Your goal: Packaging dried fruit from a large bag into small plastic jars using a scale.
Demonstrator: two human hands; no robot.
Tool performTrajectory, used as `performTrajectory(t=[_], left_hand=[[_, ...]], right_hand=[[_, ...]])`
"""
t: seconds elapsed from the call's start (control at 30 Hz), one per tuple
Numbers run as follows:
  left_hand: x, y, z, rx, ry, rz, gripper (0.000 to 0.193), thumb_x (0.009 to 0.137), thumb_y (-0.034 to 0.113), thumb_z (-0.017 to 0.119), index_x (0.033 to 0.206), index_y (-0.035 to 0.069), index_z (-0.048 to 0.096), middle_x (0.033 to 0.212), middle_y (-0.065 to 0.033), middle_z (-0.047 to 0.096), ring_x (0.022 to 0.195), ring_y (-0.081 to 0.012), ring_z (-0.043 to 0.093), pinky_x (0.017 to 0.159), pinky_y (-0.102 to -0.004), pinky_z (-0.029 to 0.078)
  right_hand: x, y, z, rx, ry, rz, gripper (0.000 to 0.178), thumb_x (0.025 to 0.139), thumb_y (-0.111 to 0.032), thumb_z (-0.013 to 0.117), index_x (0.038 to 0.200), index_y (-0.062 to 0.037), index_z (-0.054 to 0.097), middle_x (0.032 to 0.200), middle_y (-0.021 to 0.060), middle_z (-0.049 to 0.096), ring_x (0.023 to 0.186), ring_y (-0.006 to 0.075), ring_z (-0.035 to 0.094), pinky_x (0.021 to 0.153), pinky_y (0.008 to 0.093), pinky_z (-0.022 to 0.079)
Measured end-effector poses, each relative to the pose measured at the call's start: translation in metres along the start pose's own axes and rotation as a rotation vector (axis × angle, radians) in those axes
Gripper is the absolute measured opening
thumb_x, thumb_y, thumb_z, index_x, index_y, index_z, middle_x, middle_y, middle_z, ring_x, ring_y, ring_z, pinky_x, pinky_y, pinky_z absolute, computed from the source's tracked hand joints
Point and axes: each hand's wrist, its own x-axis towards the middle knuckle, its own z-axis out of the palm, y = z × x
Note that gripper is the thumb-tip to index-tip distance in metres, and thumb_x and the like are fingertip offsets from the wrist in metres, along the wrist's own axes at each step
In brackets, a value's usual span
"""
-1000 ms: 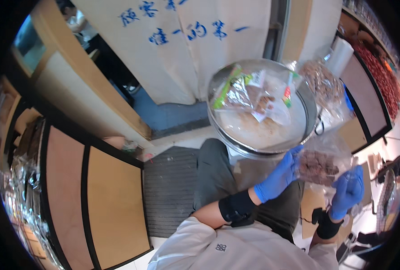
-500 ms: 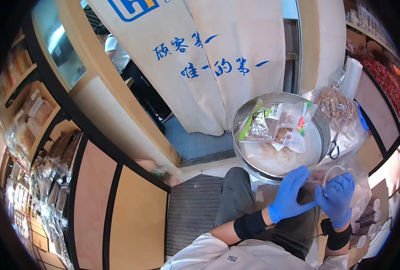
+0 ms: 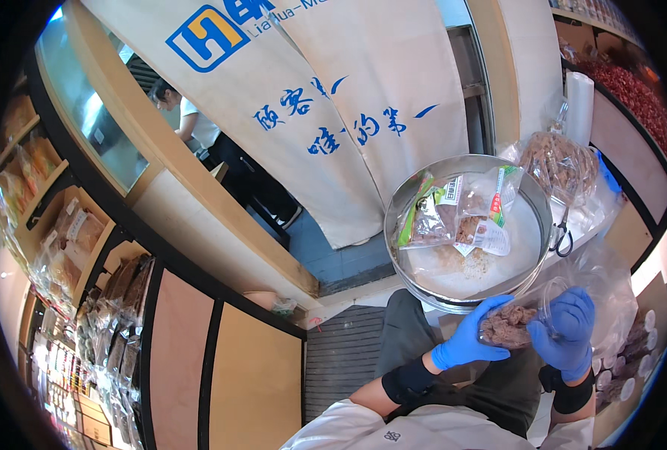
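Both gloved hands, left (image 3: 472, 339) and right (image 3: 566, 330), are closed on a clear bag (image 3: 573, 300) of brown pieces held low over the lap, just below the steel basin (image 3: 532, 206). The thin film could slip or tear and spill. Two green-edged, white-labelled packets (image 3: 461, 214) lie in the basin; a white curtain (image 3: 333, 97) with blue characters hangs behind.

Round metal basin (image 3: 532, 217) holding sealed snack packets (image 3: 453, 214); scissors (image 3: 561, 238) beside it; white door curtain (image 3: 333, 97); perhaps peanuts (image 3: 637, 94) far right.
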Motion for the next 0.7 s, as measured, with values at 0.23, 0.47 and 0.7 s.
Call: performTrajectory(t=[0.23,0.47,0.7], left_hand=[[-0.007,0.006,0.003,0.235,0.139,-0.021,0.098,0.065,0.019,0.091,0.145,0.002,0.037,0.138,-0.0127,0.051,0.127,-0.0225,0.05,0.108,-0.0367,0.04],[-0.006,0.015,0.019,0.694,-0.021,-0.04,0.088,0.07,0.019,0.086,0.144,0.005,0.039,0.131,-0.0179,0.055,0.12,-0.0306,0.057,0.102,-0.0384,0.046],[-0.007,-0.016,0.042,0.225,-0.018,-0.195,0.076,0.076,0.007,0.079,0.142,0.004,0.041,0.132,-0.0119,0.056,0.118,-0.0217,0.056,0.101,-0.0359,0.046]], right_hand=[[0.004,-0.008,0.008,0.05,-0.174,0.241,0.021,0.074,-0.024,0.076,0.087,-0.0093,0.069,0.089,0.0079,0.071,0.079,0.0288,0.065,0.069,0.0404,0.049],[-0.005,0.0,0.003,0.175,-0.537,0.315,0.021,0.081,-0.034,0.071,0.082,-0.0129,0.071,0.07,0.0117,0.067,0.061,0.0304,0.064,0.058,0.0385,0.051],[-0.023,0.003,0.015,0.015,-0.859,0.195,0.018,0.081,-0.032,0.071,0.087,-0.0152,0.073,0.076,0.0091,0.068,0.069,0.032,0.066,0.063,0.0391,0.053]])
